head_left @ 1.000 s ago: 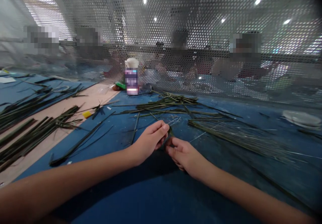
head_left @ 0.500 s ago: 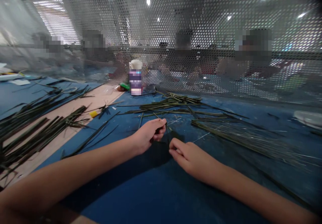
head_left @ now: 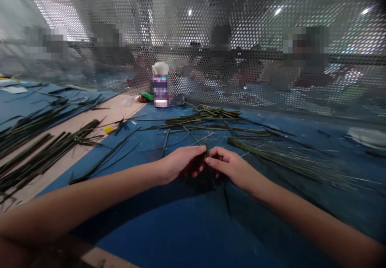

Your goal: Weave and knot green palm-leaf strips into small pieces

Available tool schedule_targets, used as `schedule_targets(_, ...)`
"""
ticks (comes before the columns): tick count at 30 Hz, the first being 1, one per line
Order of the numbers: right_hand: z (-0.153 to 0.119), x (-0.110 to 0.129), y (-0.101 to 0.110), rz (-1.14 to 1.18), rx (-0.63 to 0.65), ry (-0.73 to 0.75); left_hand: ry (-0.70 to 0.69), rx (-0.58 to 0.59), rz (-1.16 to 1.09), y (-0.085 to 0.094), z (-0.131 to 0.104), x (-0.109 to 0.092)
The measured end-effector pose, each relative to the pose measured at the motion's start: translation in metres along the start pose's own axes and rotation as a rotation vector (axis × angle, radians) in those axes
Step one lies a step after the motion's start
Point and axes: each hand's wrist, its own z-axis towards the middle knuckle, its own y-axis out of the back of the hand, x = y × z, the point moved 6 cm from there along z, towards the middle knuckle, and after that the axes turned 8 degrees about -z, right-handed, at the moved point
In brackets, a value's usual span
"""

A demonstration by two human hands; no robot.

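Near the middle of the view, my left hand (head_left: 185, 161) pinches a thin dark green strip (head_left: 193, 134), whose one end sticks up and to the left above the fingers. My right hand (head_left: 227, 164) is closed on the same strip, its fingertips almost touching those of my left hand. A dark length of strip (head_left: 226, 199) hangs below the hands, over the blue tabletop (head_left: 157, 236). Behind the hands lies a loose pile of dark green strips (head_left: 205, 117). To the right is a bundle of strips with thin pale strands (head_left: 271, 158).
More dark strips (head_left: 51, 155) lie at the left on a pale band of the table. A labelled container with a white lid (head_left: 161, 85) stands before a perforated metal screen (head_left: 187, 31). A yellow piece (head_left: 108, 129) and a white dish (head_left: 366, 136) are also there. People sit behind the screen.
My right hand has moved up to meet my left hand at the strip. A dark length now hangs below them. The view has tilted slightly down.
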Motion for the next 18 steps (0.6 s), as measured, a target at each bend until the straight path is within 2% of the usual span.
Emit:
schedule_targets(5, -0.003, -0.002, -0.002, 0.157, -0.036, -0.1, 0.006, 0.02, 0.01, -0.001, 0.001, 0.0)
schedule_targets(8, -0.006, -0.003, -0.005, 0.155, -0.009, -0.158, 0.005, 0.039, 0.046, -0.002, -0.001, -0.003)
schedule_targets(11, -0.007, -0.002, -0.004, -0.021, -0.006, -0.171, -0.033, 0.023, 0.224, -0.003, -0.003, -0.009)
schedule_targets(14, -0.009, 0.011, 0.0, -0.309, -0.05, -0.017, -0.028, -0.014, 0.427, -0.003, -0.005, -0.011)
schedule_targets(16, -0.012, 0.02, 0.001, -0.471, -0.069, 0.084, -0.015, -0.011, 0.474, -0.003, -0.004, -0.009)
schedule_targets(18, -0.014, 0.023, 0.002, -0.555, -0.069, 0.103, -0.037, 0.011, 0.448, -0.004, -0.002, -0.007)
